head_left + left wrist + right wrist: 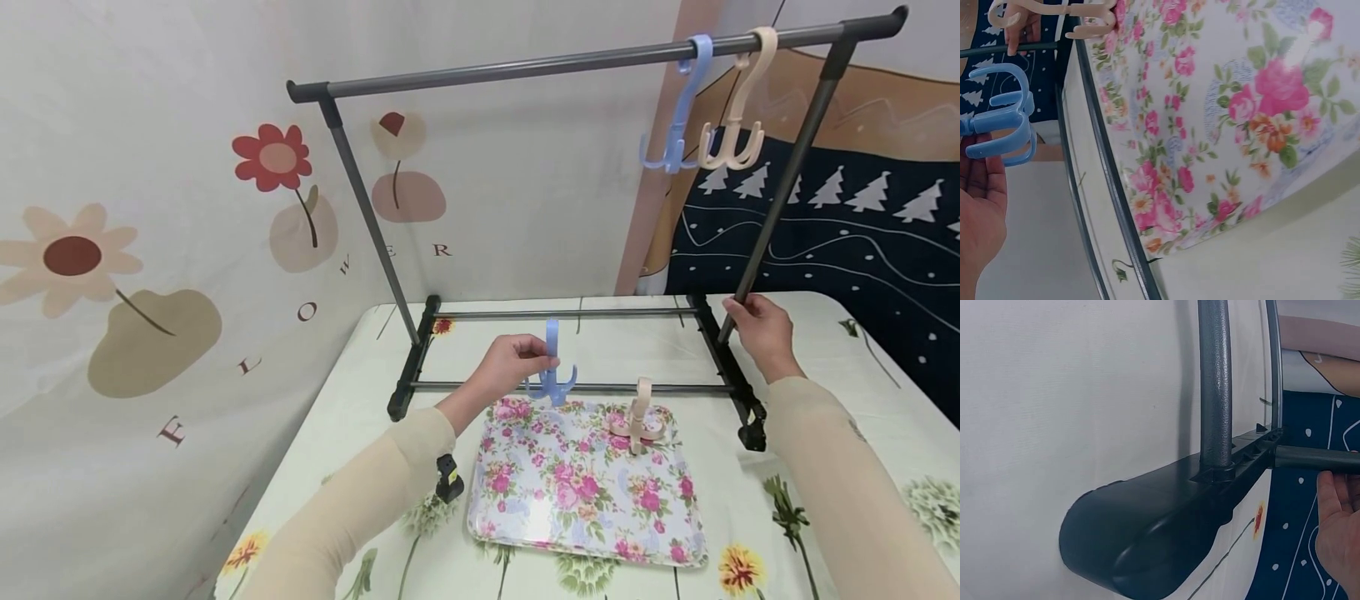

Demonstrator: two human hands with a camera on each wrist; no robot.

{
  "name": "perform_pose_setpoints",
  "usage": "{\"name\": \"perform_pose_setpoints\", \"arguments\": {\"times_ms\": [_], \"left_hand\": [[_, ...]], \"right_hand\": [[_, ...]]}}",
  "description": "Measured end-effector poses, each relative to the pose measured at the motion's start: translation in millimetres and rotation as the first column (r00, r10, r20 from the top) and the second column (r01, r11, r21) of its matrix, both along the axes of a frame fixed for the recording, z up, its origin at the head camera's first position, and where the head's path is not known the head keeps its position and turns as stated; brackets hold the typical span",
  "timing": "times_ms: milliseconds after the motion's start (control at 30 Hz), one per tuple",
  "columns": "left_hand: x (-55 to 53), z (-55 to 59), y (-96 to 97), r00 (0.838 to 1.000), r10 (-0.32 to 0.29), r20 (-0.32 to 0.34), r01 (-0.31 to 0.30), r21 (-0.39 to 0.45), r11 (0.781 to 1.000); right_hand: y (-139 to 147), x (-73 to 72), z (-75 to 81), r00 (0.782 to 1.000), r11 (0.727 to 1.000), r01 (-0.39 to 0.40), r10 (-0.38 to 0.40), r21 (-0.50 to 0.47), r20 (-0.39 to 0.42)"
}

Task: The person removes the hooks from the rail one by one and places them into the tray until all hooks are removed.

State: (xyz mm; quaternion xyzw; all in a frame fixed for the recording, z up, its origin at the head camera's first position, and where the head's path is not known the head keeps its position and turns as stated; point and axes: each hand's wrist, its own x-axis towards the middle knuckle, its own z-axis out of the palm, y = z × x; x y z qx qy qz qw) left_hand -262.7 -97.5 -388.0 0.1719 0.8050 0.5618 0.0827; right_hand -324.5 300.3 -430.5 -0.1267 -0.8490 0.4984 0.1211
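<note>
Between the thumb and fingers of my left hand (513, 362) a light blue four-pronged hook (552, 383) is pinched by its stem, prongs downward, over the back edge of the floral tray (540, 504). In the left wrist view the prongs of this blue hook (1013, 119) stick out past the fingertips. A beige hook (638, 425) of the same kind sits on the tray's back right part. My right hand (767, 335) holds the lower end of the right post (776, 196) of a dark garment rack; its fingers (1330, 494) lie against the tube.
A blue hook (678, 125) and a beige hook (738, 112) hang at the right of the rack's top rail (510, 71). The rack's black feet (411, 367) and lower bars (465, 386) stand on the flower-print tablecloth behind the tray. A printed curtain (525, 208) hangs behind.
</note>
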Motion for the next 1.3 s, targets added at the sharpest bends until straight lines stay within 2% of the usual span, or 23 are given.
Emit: {"name": "perform_pose_setpoints", "arguments": {"times_ms": [433,667,933,1300], "left_hand": [[4.8,-27.6,-3.0,0.998,-0.051,0.034,0.053,-0.085,0.995],[7.9,-34.9,-3.5,0.995,-0.089,0.052,0.094,-0.111,0.989],[9.4,-43.4,-4.1,0.992,-0.107,0.068,0.118,-0.193,0.974],[9.3,-47.2,-6.9,0.982,-0.151,0.115,0.172,-0.21,0.962]], "right_hand": [[-0.9,0.6,0.7,1.0,1.0,0.008,-0.008,0.002,0.005],[-1.1,0.6,1.1,1.0,1.0,0.007,-0.007,0.004,0.011],[-1.5,1.0,0.8,1.0,1.0,0.009,-0.009,0.002,0.013],[-2.5,2.8,0.6,1.0,1.0,0.009,-0.009,-0.007,0.002]]}}
